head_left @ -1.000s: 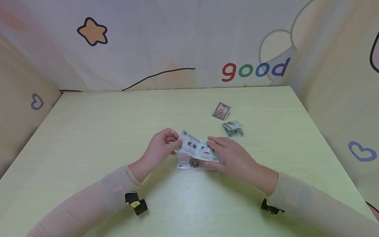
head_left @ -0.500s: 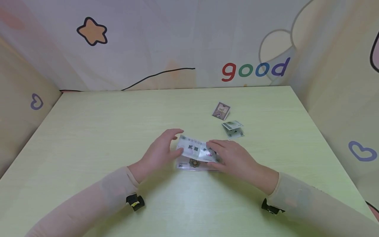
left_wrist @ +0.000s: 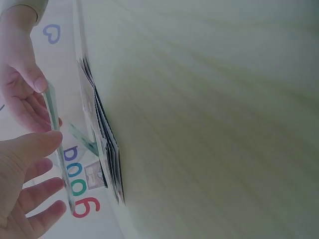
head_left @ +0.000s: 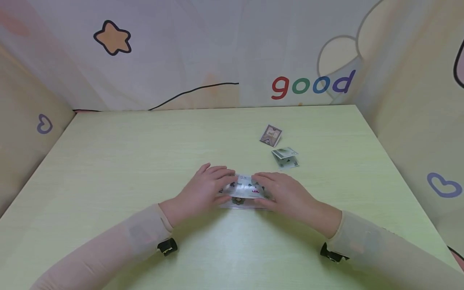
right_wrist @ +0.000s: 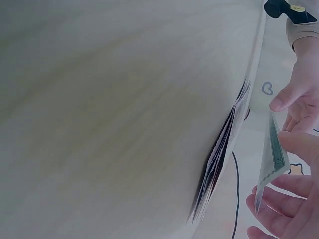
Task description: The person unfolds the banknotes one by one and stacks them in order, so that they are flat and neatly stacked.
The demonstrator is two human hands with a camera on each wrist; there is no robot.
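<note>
A pale green banknote (head_left: 243,187) with a printed cartoon face is held level between both hands. My left hand (head_left: 201,193) grips its left end, fingers along the far edge and thumb at the near one. My right hand (head_left: 290,194) holds the right end in the same way. Just below lies a stack of banknotes (head_left: 246,204), mostly covered by the held one. From the left wrist view, the stack (left_wrist: 107,144) rests on the table with its layered edges slightly fanned, apart from the note above. Seen from the right wrist, the banknote (right_wrist: 273,154) appears bent.
Beyond the right hand, a folded green banknote (head_left: 285,158) stands partly open on the table (head_left: 127,161). A folded brown banknote (head_left: 270,135) lies farther back. Printed cloth walls (head_left: 188,52) enclose the table's back and sides.
My left hand let its fingers off the note's upper left corner, then closed over the left end. The note has come down and turned level. The right hand has hardly moved.
</note>
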